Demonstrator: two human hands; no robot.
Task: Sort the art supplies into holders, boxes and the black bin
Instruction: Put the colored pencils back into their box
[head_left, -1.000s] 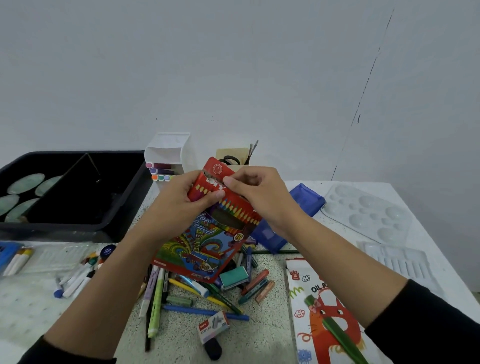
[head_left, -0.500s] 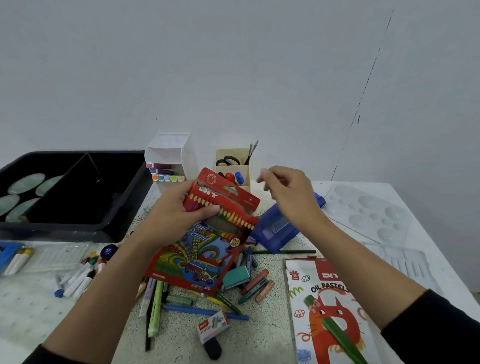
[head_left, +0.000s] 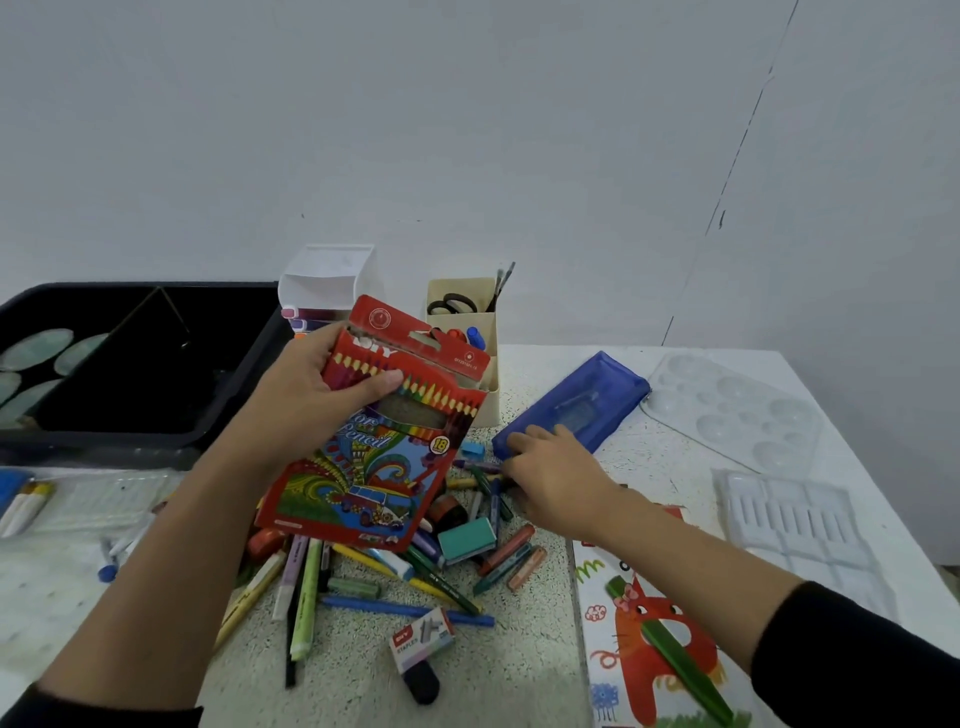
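You're early in the sort, by the look of it. Your left hand (head_left: 311, 395) holds the red pencil box (head_left: 374, 467) up over the middle of the surface (head_left: 540, 670), fingers and thumb wrapped round its upper part, its top flap standing open. Your right hand (head_left: 550, 478) is down at 3 o'clock of that box, fingertips at the near end of the blue pouch (head_left: 582, 400) and touching the top of the loose pile (head_left: 415, 571); I cannot tell whether those fingers pinch anything. What looks done: the beige holder (head_left: 467, 343) at 12 o'clock has scissors, brushes and a few markers, the white holder (head_left: 327, 280) just beside it shows marker caps, and the black bin (head_left: 156, 384) at 10 o'clock holds some pale oval pieces. What's left is most of it: the pile of pens, crayons and an eraser under the box, the staples box (head_left: 422, 639) at 6 o'clock, stray markers (head_left: 119, 545) at 8 o'clock, and the oil pastel box (head_left: 649, 623) at 5 o'clock with a green stick across it.
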